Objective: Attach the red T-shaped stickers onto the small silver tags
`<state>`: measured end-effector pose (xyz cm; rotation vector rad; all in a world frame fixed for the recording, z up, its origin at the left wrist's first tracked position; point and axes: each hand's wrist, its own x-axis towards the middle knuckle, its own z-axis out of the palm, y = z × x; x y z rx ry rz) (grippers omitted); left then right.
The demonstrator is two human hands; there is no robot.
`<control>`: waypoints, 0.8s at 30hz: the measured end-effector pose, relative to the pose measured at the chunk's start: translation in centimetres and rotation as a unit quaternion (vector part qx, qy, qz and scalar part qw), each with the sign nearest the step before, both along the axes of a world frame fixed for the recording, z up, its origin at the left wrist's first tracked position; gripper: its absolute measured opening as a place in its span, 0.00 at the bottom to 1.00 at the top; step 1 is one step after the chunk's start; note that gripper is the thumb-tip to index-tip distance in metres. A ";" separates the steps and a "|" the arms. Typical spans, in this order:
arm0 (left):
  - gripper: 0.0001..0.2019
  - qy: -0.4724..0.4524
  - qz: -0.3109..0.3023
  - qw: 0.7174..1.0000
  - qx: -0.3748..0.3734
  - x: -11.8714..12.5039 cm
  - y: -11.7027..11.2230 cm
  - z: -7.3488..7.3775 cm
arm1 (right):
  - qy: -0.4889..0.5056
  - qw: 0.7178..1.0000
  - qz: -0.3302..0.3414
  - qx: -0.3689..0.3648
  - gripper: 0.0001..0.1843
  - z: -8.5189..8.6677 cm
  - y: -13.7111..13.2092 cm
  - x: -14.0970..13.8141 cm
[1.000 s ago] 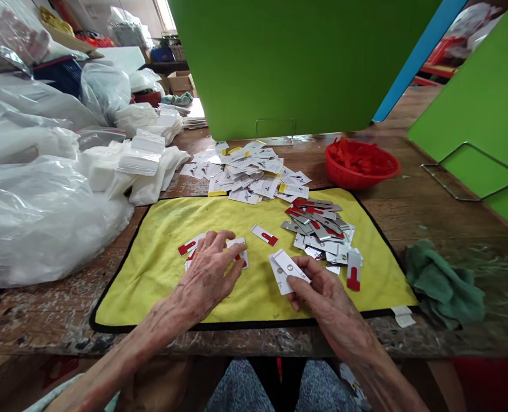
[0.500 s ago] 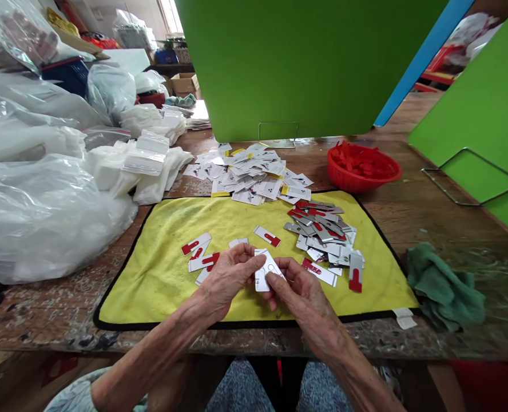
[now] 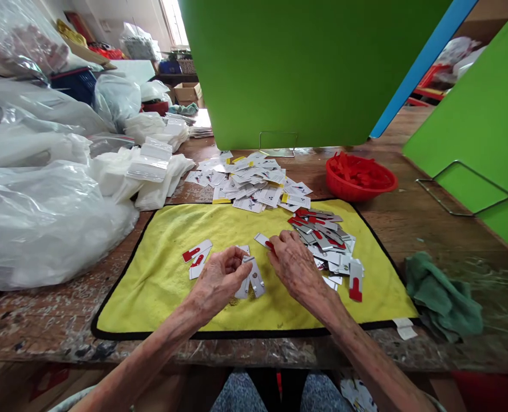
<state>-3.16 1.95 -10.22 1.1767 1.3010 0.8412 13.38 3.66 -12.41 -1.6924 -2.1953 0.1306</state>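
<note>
My left hand (image 3: 217, 280) is closed in a pinch on a small white card (image 3: 254, 277) with a metal dot, held just above the yellow cloth (image 3: 163, 274). My right hand (image 3: 294, 264) lies over the cloth beside it, fingertips on a white-and-red piece (image 3: 263, 241). A pile of silver-and-red pieces (image 3: 325, 232) lies just right of my right hand. Two more red-and-white pieces (image 3: 197, 252) lie left of my left hand.
Behind the cloth lies a heap of white cards (image 3: 254, 183) and stands a red basket (image 3: 359, 178) of red parts. Plastic bags (image 3: 43, 212) fill the left. A green rag (image 3: 445, 297) sits right. Green boards (image 3: 309, 68) stand behind on the wooden table (image 3: 408, 212).
The white card passed from both hands into my left hand alone. My right hand let go and reached forward to the white-and-red piece on the cloth.
</note>
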 end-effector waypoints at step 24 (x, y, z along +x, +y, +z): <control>0.17 0.178 -0.080 0.980 0.043 -2.0 1.6 0.8 | 0.264 0.960 0.020 -0.094 0.11 0.5 -3.4 -0.7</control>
